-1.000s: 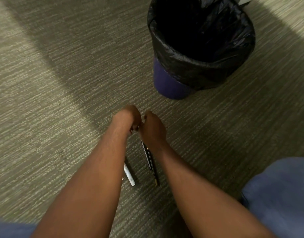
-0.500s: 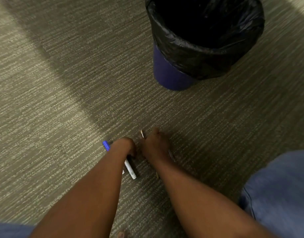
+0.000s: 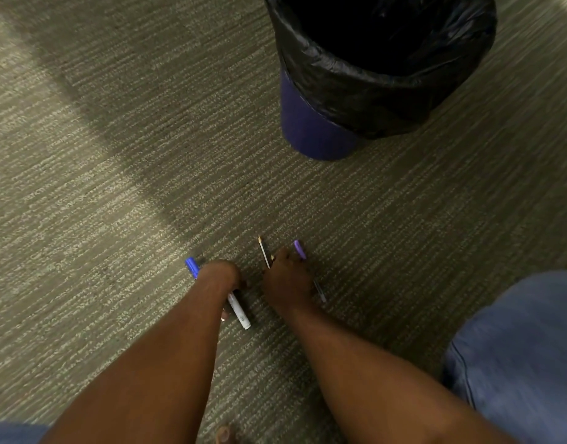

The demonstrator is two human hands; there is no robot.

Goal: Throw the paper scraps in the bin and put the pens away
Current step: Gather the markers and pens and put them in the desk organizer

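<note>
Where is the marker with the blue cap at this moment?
In the head view, the blue-capped marker is gripped in the left hand, low over the carpet, left of the right hand.

Grey-green ribbed carpet (image 3: pixel 122 174), a paler band of light crossing its upper left corner, elsewhere dim

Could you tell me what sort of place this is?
Probably an office: low-pile striped carpet, a small blue wastebasket with a black liner, and markers and pens in both hands.
</note>
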